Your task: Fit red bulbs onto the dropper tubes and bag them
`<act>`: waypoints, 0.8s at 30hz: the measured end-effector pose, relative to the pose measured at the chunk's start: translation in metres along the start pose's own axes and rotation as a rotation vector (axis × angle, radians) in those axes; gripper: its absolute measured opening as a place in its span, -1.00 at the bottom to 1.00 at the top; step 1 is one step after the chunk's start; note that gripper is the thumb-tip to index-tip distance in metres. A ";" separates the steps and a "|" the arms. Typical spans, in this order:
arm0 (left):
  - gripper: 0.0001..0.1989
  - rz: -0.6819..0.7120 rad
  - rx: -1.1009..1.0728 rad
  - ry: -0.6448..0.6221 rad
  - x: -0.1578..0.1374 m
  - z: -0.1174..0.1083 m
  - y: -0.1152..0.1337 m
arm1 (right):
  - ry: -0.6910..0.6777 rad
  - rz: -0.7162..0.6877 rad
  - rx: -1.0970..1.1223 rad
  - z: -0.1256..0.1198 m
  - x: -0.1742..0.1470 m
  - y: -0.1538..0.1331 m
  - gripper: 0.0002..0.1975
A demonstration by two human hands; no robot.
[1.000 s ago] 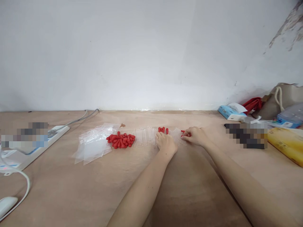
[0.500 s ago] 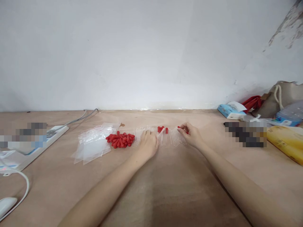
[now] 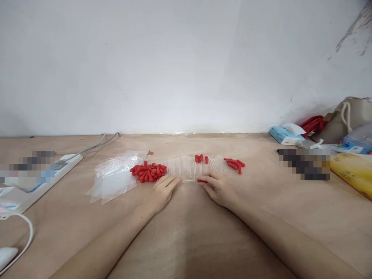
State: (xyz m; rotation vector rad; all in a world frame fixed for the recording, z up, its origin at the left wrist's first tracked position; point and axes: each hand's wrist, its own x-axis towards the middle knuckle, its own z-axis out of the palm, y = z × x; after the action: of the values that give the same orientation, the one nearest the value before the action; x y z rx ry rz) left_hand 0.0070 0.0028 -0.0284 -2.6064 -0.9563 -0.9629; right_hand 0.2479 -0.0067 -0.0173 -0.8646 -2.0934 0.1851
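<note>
My left hand (image 3: 166, 190) is closed on one end of a clear dropper tube (image 3: 188, 181), held level just above or on the table. My right hand (image 3: 217, 188) pinches a red rubber bulb (image 3: 201, 181), whose end faces the tube with a small gap between them. Behind my hands lies a row of clear dropper tubes (image 3: 181, 166), a few of them topped with red bulbs (image 3: 201, 158). A heap of red rubber bulbs (image 3: 147, 172) sits left of the row, and a smaller group of red bulbs (image 3: 235, 165) lies to its right.
Clear zip bags (image 3: 114, 180) lie left of the heap. A white power strip (image 3: 68, 162) with cables is at the far left. At the right are a blurred dark object (image 3: 303, 164), a blue tissue pack (image 3: 286, 135) and a yellow packet (image 3: 353, 172).
My left hand has come off the tube row toward me and left, holding one tube. My right hand has moved left and nearer from the right bulb group, carrying a red bulb.
</note>
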 end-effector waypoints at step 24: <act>-0.66 0.052 -0.046 0.005 0.000 0.002 0.004 | -0.018 -0.083 0.043 0.006 0.000 0.001 -0.83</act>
State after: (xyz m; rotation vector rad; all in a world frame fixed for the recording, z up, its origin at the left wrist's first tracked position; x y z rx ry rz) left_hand 0.0106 0.0009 -0.0302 -2.6511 -0.8703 -0.9894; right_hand 0.2440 -0.0049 -0.0216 -0.7509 -2.1297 0.1937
